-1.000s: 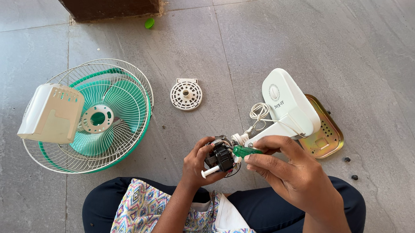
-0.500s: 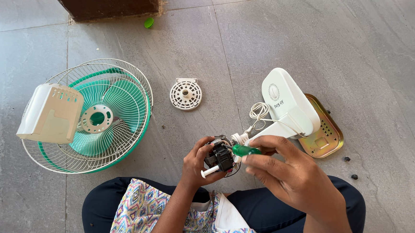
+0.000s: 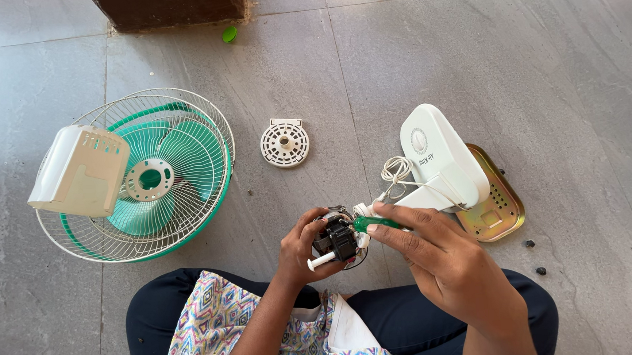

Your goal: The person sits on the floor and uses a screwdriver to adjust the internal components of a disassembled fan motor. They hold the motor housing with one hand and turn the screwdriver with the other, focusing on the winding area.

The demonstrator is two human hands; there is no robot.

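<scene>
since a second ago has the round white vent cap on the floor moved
No. The round white vent cap sits at the same spot on the grey stone floor, equally spaced from the green wire fan guard.

Fan cage [image 3: 141,181] lies left; base [image 3: 443,162] right; motor [image 3: 336,238] between.

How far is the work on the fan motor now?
Done: grille with green blades, white housing and round cover lie apart on the floor. In hand: left hand holds the motor; right hand applies a green screwdriver. Left: the motor remains wired to the white base.
</scene>
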